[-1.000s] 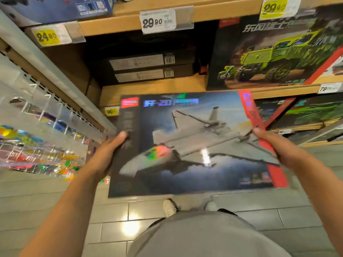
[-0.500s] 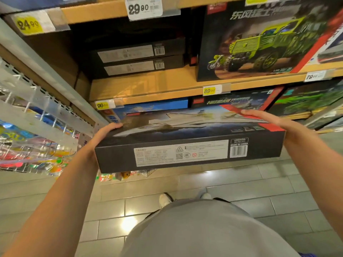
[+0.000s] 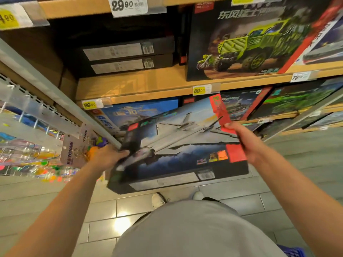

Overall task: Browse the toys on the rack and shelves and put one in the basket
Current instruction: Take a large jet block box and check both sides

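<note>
I hold a large flat toy box with a grey jet fighter printed on it and a red stripe down its right side. My left hand grips its left edge and my right hand grips its right edge. The box hangs tilted in front of the lower shelves, its left end lower than its right, with its barcoded bottom side facing me. A corner of a blue basket shows at the bottom right by my body.
Wooden shelves carry boxed building sets: a green truck box, two stacked black boxes, a blue box. On the left stands a rack with keychain cards and colourful small toys. Grey floor tiles lie below.
The box was upright with its face to me, then tipped flat with its bottom side toward me. Now it is tilted with its left end down and turned counterclockwise.
</note>
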